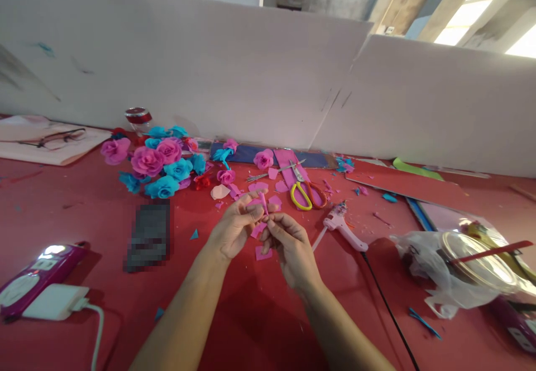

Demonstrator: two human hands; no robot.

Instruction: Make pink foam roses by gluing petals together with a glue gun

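Between fingertips point(255, 212), pink paper point(263, 201), partly hidden

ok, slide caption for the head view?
Left hand and right hand hold a rolled pink paper piece over a red tabletop.

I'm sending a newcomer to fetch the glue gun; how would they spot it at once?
On the red table, find the right hand, then look just rightward, nearer than the scissors. The glue gun is pale pink; its black cord sets it apart from its neighbours.
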